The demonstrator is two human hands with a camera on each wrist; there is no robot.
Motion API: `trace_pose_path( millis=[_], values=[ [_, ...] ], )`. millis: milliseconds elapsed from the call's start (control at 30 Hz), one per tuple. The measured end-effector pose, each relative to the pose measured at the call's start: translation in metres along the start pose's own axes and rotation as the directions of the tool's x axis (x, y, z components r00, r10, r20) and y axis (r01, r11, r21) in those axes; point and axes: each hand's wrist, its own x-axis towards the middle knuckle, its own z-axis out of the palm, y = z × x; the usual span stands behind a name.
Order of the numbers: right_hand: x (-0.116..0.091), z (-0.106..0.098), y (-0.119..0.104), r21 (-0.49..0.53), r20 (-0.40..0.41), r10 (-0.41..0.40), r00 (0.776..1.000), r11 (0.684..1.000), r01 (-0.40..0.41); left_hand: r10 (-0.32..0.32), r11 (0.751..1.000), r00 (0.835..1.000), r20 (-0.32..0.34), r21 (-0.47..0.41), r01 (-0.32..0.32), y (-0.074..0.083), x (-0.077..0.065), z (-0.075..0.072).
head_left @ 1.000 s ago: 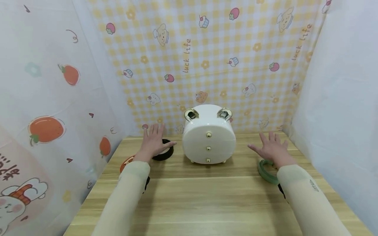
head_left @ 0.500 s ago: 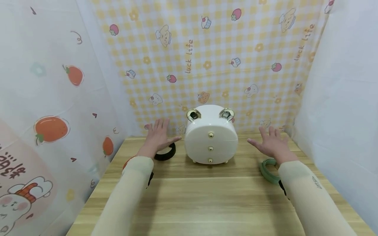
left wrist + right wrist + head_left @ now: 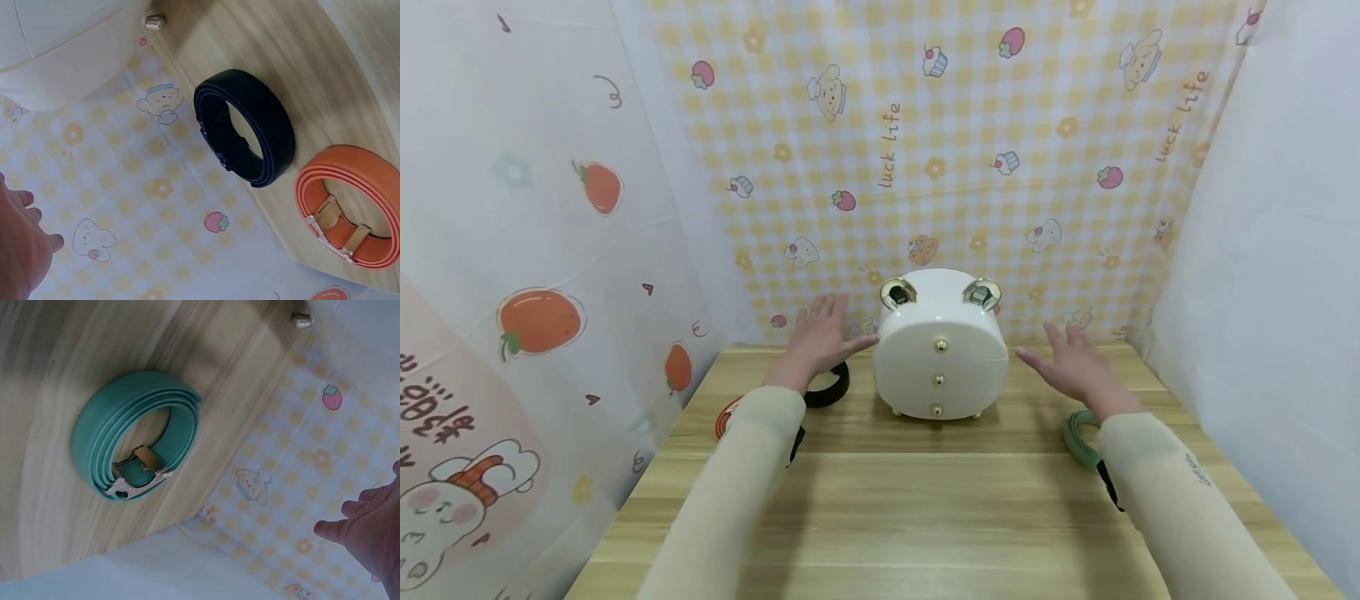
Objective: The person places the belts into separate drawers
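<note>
A glossy white drawer box [image 3: 942, 367] with gold knobs and two gold-rimmed ears stands near the back of the table. My left hand [image 3: 822, 337] is raised at its left side, fingers spread and holding nothing, thumb tip close to the box. On the other side my right hand [image 3: 1072, 365] hovers with fingers extended and slightly blurred, its thumb pointing at the box. Below the left hand lies a coiled black belt [image 3: 275, 119]; an orange belt [image 3: 378, 165], also coiled, sits beside it. A coiled green belt [image 3: 94, 434] with a metal buckle lies below the right hand.
The wood-grain table [image 3: 925, 517] meets a yellow checked cloth [image 3: 955, 108] right behind the box. White cloths enclose the left [image 3: 647, 208] and right [image 3: 1262, 275] sides. Both forearms in pale sleeves reach over the table.
Both hands have come inward toward the box, the left one rightward and the right one leftward. The head view has shifted slightly. Box and belts stay in place.
</note>
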Motion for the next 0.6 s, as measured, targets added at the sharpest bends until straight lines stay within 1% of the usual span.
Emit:
trace_pose_path(
  millis=[200, 300, 400, 467, 600],
  values=[
    [0.001, 0.003, -0.015, 0.038, -0.039, -0.046, 0.998, 0.998, 0.048, 0.022, 0.999, 1.0, 0.0, -0.026, -0.022, 0.011, 0.008, 0.001],
    [0.003, 0.005, -0.025, 0.071, -0.055, -0.064, 0.996, 0.995, 0.068, 0.015, 0.996, 1.0, 0.008, -0.085, -0.014, 0.015, 0.01, 0.0],
    [0.004, 0.006, -0.033, 0.118, -0.082, -0.071, 0.994, 0.99, 0.081, -0.008, 0.987, 1.0, 0.02, -0.161, 0.011, 0.02, 0.012, -0.001],
    [0.005, 0.006, -0.038, 0.142, -0.103, -0.07, 0.992, 0.986, 0.085, -0.016, 0.981, 1.0, 0.021, -0.193, 0.02, 0.023, 0.014, -0.001],
    [0.005, 0.005, -0.046, 0.174, -0.149, -0.06, 0.987, 0.981, 0.086, -0.002, 0.974, 1.0, 0.006, -0.228, 0.004, 0.029, 0.021, -0.004]
  ],
)
